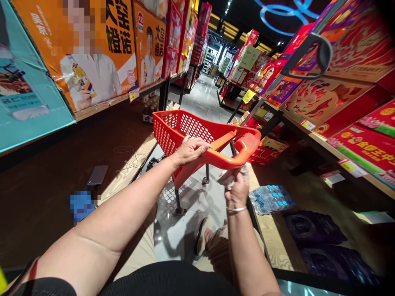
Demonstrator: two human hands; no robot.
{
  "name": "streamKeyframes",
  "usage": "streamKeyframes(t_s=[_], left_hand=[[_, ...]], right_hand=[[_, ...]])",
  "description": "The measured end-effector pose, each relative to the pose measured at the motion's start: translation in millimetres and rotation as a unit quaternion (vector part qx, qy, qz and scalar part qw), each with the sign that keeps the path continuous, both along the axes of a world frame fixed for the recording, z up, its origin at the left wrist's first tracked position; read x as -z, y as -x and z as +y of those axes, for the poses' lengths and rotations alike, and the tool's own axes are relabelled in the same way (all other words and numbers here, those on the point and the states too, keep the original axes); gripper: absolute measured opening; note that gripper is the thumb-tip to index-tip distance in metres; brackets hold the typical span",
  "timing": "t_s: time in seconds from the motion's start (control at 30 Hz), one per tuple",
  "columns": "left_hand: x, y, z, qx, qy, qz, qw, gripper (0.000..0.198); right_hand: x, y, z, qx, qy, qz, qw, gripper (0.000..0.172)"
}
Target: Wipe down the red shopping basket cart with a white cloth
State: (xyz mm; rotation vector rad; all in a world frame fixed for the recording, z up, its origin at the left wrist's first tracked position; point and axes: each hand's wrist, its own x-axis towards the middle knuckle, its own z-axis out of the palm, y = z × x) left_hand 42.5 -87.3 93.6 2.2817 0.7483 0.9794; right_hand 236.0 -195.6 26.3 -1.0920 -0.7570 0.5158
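Observation:
An orange-red plastic shopping cart (pixel 220 157) with perforated basket walls and dark legs on casters stands before me in the aisle. My left hand (pixel 193 150) grips the near rim of its basket, beside the handle end. Just below the rounded handle, my right hand (pixel 237 192) is closed on a crumpled greyish-beige cloth (pixel 230 177). The cloth is up against the underside of the handle, and part of it is hidden by the fingers. A silvery bracelet (pixel 237 209) circles the right wrist.
Shelves of orange drink cartons (pixel 101 86) line the left side, above a wooden ledge (pixel 135 160). Red gift boxes (pixel 361 139) fill the right shelves. Shrink-wrapped water bottles (pixel 271 199) lie low on the right. The tiled aisle (pixel 205 88) runs ahead beyond the cart.

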Motion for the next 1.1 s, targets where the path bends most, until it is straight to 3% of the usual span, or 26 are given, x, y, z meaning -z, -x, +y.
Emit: streamKeyframes(t_s=[0.1, 0.17, 0.23, 0.3, 0.37, 0.53, 0.63, 0.7, 0.77, 0.87, 0.97, 1.03, 1.1], left_hand=[[-2.8, -4.9, -9.0, -0.032, -0.052, -0.032, 0.998, 0.037], [-6.5, -12.7, -20.9, -0.033, -0.11, -0.053, 0.992, 0.035], [-11.1, -20.6, -33.9, 0.005, -0.153, -0.053, 0.987, 0.036], [-14.9, -25.5, -43.5, 0.04, -0.157, -0.041, 0.986, 0.04], [-16.9, -26.0, -47.2, 0.051, -0.148, -0.034, 0.987, 0.046], [-17.6, -17.0, -42.7, 0.041, -0.131, -0.033, 0.99, 0.06], [-18.5, -13.4, -41.7, 0.032, -0.126, -0.03, 0.991, 0.063], [-19.2, -12.2, -42.1, 0.025, -0.127, -0.034, 0.991, 0.066], [-19.9, -11.1, -42.5, 0.019, -0.131, -0.037, 0.991, 0.066], [-20.6, -8.3, -42.9, 0.001, -0.139, -0.034, 0.99, 0.062], [-21.1, -3.6, -43.5, -0.01, -0.143, -0.029, 0.989, 0.055], [-21.3, 0.3, -44.0, -0.01, -0.139, -0.034, 0.99, 0.051], [-21.2, 4.1, -44.3, -0.007, -0.135, -0.041, 0.99, 0.05]], right_hand=[[-32.0, -14.7, -21.9, 0.166, -0.106, -0.089, 0.976, 0.045], [-48.6, -10.6, -35.8, 0.165, -0.126, -0.25, 0.946, 0.043], [-61.2, -2.7, -45.1, 0.142, -0.112, -0.413, 0.893, 0.036], [-71.7, 0.2, -47.6, 0.141, -0.088, -0.509, 0.844, 0.029], [-82.2, -7.8, -42.2, 0.155, -0.064, -0.55, 0.818, 0.024], [-113.3, -71.6, 5.0, 0.152, 0.037, -0.581, 0.799, 0.019], [-129.8, -114.9, 41.1, 0.157, 0.14, -0.54, 0.815, 0.026], [-137.6, -128.0, 54.9, 0.158, 0.199, -0.503, 0.826, 0.03], [-143.8, -120.0, 54.2, 0.134, 0.212, -0.504, 0.826, 0.029], [-151.9, -76.0, 30.9, 0.021, 0.124, -0.57, 0.812, 0.021], [-157.4, -37.5, 8.6, -0.091, 0.03, -0.642, 0.76, 0.017], [-157.1, -40.3, 7.9, -0.097, 0.018, -0.662, 0.743, 0.017], [-152.8, -69.2, 19.1, -0.048, 0.038, -0.652, 0.755, 0.018]])
